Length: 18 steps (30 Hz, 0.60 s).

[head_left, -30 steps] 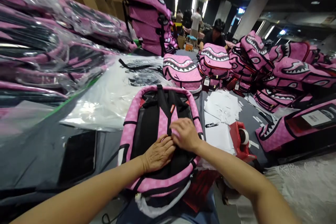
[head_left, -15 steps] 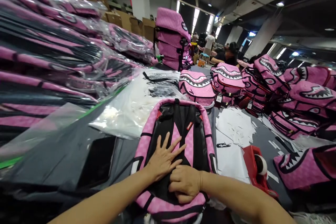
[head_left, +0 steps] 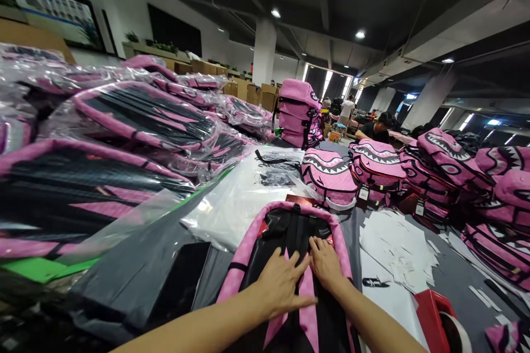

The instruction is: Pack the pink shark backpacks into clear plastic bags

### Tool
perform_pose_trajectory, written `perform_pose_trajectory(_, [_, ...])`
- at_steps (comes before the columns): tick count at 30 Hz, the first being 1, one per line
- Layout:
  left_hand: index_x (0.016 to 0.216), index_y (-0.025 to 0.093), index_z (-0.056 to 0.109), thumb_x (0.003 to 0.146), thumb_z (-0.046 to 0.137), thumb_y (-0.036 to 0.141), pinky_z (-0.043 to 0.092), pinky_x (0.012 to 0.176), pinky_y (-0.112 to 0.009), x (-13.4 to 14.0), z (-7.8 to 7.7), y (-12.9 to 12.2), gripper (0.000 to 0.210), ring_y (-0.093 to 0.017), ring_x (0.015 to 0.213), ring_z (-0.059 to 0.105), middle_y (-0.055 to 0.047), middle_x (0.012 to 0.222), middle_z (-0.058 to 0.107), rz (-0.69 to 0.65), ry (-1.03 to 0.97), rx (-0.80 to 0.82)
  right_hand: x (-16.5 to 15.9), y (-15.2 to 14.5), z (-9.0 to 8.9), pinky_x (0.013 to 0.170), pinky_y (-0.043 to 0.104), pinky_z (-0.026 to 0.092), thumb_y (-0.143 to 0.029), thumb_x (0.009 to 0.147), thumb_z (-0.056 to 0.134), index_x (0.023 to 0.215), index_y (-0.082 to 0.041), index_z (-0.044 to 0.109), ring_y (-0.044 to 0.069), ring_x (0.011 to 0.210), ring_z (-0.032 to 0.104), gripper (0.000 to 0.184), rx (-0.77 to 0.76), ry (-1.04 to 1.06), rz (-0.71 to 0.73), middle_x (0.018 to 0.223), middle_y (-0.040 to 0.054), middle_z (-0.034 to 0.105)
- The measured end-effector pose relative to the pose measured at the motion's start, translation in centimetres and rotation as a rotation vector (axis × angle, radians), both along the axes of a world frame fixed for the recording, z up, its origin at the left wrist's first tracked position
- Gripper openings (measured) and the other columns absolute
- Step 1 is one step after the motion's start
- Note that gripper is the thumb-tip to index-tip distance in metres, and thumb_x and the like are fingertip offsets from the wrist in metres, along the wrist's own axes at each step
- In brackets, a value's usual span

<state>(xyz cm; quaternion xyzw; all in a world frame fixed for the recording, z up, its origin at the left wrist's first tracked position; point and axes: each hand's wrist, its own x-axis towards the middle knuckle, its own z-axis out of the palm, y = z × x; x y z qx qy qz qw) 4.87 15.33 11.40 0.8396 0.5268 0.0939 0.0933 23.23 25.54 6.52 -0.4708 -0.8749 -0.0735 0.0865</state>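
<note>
A pink backpack (head_left: 252,242) with a black back panel and pink straps lies face down on the grey table in front of me. My left hand (head_left: 281,287) presses flat on its back panel, fingers spread. My right hand (head_left: 325,262) rests beside it, fingers laid flat over the straps near the top. Neither hand grips anything.
Bagged pink backpacks (head_left: 136,116) are stacked high at left. A pile of clear plastic bags (head_left: 244,198) lies ahead. Shark-mouth backpacks (head_left: 331,174) crowd the far right. White paper sheets (head_left: 397,242) and a red tape dispenser (head_left: 439,317) lie at right. A black phone (head_left: 182,284) sits at left. A seated person (head_left: 379,127) works far off.
The camera has tilted up, showing more of the hall. My right hand slid up the backpack from its lower part to the straps near the top; my left hand stays flat on the panel.
</note>
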Motion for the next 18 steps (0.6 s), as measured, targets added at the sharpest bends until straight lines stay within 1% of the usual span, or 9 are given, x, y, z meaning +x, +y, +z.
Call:
perform_pose_trajectory(2, [0.158, 0.02, 0.036, 0.085, 0.045, 0.083, 0.025, 0.117, -0.07, 0.5, -0.4, 2.6, 0.097, -0.049, 0.14, 0.045, -0.023, 0.16, 0.042, 0.067, -0.055, 0.09, 0.0, 1.2, 2.1, 0.089, 0.033, 0.051, -0.015, 0.091, 0.056, 0.118, -0.019, 0.071, 0.024, 0.102, 0.069, 0.03, -0.12, -0.027, 0.031, 0.115, 0.0125, 0.073])
perform_pose_trajectory(4, [0.159, 0.023, 0.033, 0.083, 0.05, 0.083, 0.018, 0.121, -0.07, 0.5, -2.3, 4.4, 0.098, -0.05, 0.152, 0.023, -0.019, 0.167, 0.027, 0.106, -0.126, 0.116, -0.8, 3.5, 5.4, 0.077, 0.028, 0.048, -0.02, 0.092, 0.059, 0.095, -0.02, 0.075, 0.022, 0.086, 0.07, 0.016, -0.198, -0.002, 0.038, 0.093, 0.0083, 0.076])
perform_pose_trajectory(5, [0.16, 0.026, 0.031, 0.082, 0.052, 0.083, 0.016, 0.122, -0.07, 0.4, -3.5, 5.0, 0.099, -0.05, 0.154, 0.016, -0.017, 0.169, 0.023, 0.118, -0.16, 0.114, -1.7, 5.0, 7.0, 0.073, 0.027, 0.046, -0.023, 0.093, 0.058, 0.088, -0.02, 0.074, 0.021, 0.082, 0.07, 0.017, -0.2, 0.029, 0.024, 0.088, 0.0076, 0.075])
perform_pose_trajectory(7, [0.161, 0.031, 0.024, 0.081, 0.055, 0.083, 0.016, 0.122, -0.07, 0.1, -6.0, 5.4, 0.1, -0.05, 0.155, 0.012, -0.016, 0.17, 0.02, 0.132, -0.218, 0.126, -4.7, 8.5, 9.5, 0.072, 0.027, 0.043, -0.029, 0.098, 0.052, 0.089, -0.019, 0.073, 0.021, 0.084, 0.069, 0.025, -0.163, 0.107, -0.002, 0.088, 0.0082, 0.075])
perform_pose_trajectory(9, [0.162, 0.035, 0.018, 0.081, 0.057, 0.081, 0.019, 0.12, -0.072, -0.1, -8.4, 5.6, 0.101, -0.051, 0.154, 0.013, -0.014, 0.17, 0.02, 0.12, -0.243, 0.187, -9.2, 12.0, 10.1, 0.072, 0.025, 0.042, -0.03, 0.102, 0.047, 0.096, -0.019, 0.072, 0.019, 0.087, 0.068, 0.028, -0.172, 0.185, -0.002, 0.093, 0.008, 0.076])
perform_pose_trajectory(11, [0.162, 0.034, 0.016, 0.079, 0.06, 0.08, 0.027, 0.117, -0.073, 0.1, -10.6, 6.0, 0.105, -0.052, 0.154, 0.015, -0.014, 0.17, 0.023, 0.112, -0.236, 0.324, -14.5, 14.9, 9.1, 0.069, 0.023, 0.042, -0.032, 0.1, 0.054, 0.093, -0.019, 0.073, 0.016, 0.083, 0.068, 0.023, -0.248, 0.231, 0.022, 0.091, 0.0056, 0.076])
perform_pose_trajectory(13, [0.162, 0.032, 0.023, 0.08, 0.064, 0.074, 0.029, 0.118, -0.07, 0.3, -13.0, 7.0, 0.1, -0.049, 0.154, 0.017, -0.011, 0.168, 0.031, 0.126, -0.19, 0.535, -19.3, 17.1, 6.9, 0.066, 0.023, 0.042, -0.033, 0.09, 0.071, 0.087, -0.019, 0.073, 0.016, 0.079, 0.067, 0.015, -0.345, 0.247, 0.033, 0.087, 0.0038, 0.076])
perform_pose_trajectory(16, [0.154, 0.037, 0.044, 0.085, 0.069, 0.051, 0.006, 0.129, -0.06, 0.8, -15.9, 8.7, 0.075, -0.038, 0.157, 0.017, -0.002, 0.155, 0.054, 0.199, -0.11, 0.873, -23.8, 19.4, 3.1, 0.063, 0.025, 0.046, -0.03, 0.065, 0.093, 0.075, -0.018, 0.072, 0.019, 0.075, 0.067, 0.027, -0.469, 0.247, -0.001, 0.079, 0.0038, 0.074])
perform_pose_trajectory(18, [0.148, 0.041, 0.051, 0.085, 0.068, 0.039, -0.009, 0.13, -0.054, 1.1, -16.7, 9.2, 0.064, -0.032, 0.159, 0.011, 0.004, 0.145, 0.063, 0.248, -0.098, 0.968, -24.7, 20.7, 0.9, 0.063, 0.027, 0.049, -0.029, 0.065, 0.094, 0.072, -0.017, 0.069, 0.017, 0.069, 0.066, 0.029, -0.541, 0.257, -0.031, 0.074, 0.0023, 0.071])
